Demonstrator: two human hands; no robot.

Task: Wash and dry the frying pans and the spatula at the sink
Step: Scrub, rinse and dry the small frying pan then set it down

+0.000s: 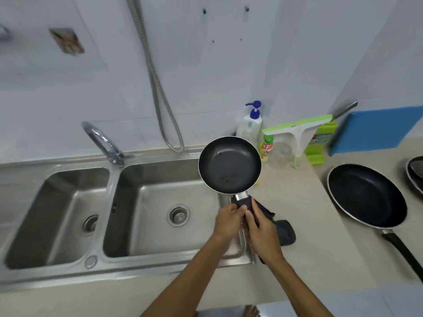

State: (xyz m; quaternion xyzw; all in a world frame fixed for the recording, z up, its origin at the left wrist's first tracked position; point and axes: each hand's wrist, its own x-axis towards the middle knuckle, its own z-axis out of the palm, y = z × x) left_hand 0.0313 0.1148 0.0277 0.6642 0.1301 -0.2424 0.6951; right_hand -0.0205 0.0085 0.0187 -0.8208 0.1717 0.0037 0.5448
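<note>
Both hands grip the black handle of the small frying pan (229,165), which is held up in the air over the right edge of the sink (109,186), where steel meets the beige desk (304,191). The left hand (229,221) curls its fingers round the handle from the left. The right hand (263,234) wraps the handle lower down, its thumb lying along the top. The pan faces up, its dark inside carrying a few small specks, its rim just in front of the bottles behind it. A dark cloth (285,232) lies on the desk just beside and partly under the right hand; I cannot tell whether that hand also holds it.

The sink has 2 basins, each with a round drain, and a curved tap (103,143) standing behind the divider. A metal hose (155,76) hangs down the white tiled wall.

A large frying pan (366,195) rests flat on the desk to the right, well apart from the hands, handle pointing toward the lower right corner. A 3rd dark pan (415,175) shows only partly at the right edge.

Against the wall stand a white pump bottle (250,124) with a blue top, a small green-capped bottle (266,147), a green and white squeegee (297,131), a green packet (320,140) and a blue pad (375,131). A metal handle (345,108) sticks out behind the pad; what it belongs to is hidden.
</note>
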